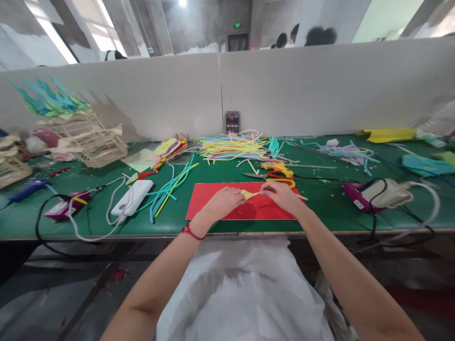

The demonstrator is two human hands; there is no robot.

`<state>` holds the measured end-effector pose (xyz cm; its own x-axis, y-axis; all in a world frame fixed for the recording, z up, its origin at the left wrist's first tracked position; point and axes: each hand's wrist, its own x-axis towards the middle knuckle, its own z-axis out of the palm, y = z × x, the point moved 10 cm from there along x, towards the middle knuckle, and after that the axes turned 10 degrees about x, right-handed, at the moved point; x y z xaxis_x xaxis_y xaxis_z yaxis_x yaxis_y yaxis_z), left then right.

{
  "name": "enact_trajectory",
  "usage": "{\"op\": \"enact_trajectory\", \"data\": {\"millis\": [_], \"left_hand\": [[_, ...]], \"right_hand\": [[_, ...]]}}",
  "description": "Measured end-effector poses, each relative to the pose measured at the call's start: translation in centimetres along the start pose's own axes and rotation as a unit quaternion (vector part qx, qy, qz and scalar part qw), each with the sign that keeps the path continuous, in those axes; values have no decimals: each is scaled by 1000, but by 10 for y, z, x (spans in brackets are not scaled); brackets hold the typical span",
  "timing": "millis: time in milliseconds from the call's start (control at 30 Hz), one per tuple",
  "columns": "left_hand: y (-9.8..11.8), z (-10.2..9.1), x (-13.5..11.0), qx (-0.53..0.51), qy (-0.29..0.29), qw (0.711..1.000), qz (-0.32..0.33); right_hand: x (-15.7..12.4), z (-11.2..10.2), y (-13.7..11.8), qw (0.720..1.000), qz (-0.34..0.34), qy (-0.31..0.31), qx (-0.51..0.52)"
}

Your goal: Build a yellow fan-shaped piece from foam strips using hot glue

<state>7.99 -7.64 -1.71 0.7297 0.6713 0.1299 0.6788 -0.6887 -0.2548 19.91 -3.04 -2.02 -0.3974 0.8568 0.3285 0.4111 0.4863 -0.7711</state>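
My left hand (226, 202) rests low over a red board (204, 196), its fingers closed on the end of a small bumpy yellow piece (248, 194). From that piece a thin yellow strip (256, 193) runs to the right, pinched between thumb and fingers of my right hand (280, 195). Part of the yellow piece is hidden under my left fingers. Just beyond the board's far edge lie orange-handled scissors (256, 175), partly overlapping other orange and yellow items.
A pile of coloured strips (234, 148) lies behind the board, with loose strips (174, 182) to its left. A white power bank (132, 198) and cables lie left. Purple boxes (67, 206) with cords flank both sides. A pale partition (159, 94) closes the back.
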Motion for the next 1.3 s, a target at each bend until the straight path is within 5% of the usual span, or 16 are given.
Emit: {"op": "enact_trajectory", "data": {"millis": [600,867,1300], "left_hand": [[0,-5,-1,45,-3,999,-4],[-25,6,-4,71,26,992,-104],[-19,2,-8,-15,0,997,-72]], "right_hand": [[-1,-2,2,1000,15,6,-7],[-1,1,-7,999,3,4,-33],[2,8,-18,1000,-5,-9,-23]]}}
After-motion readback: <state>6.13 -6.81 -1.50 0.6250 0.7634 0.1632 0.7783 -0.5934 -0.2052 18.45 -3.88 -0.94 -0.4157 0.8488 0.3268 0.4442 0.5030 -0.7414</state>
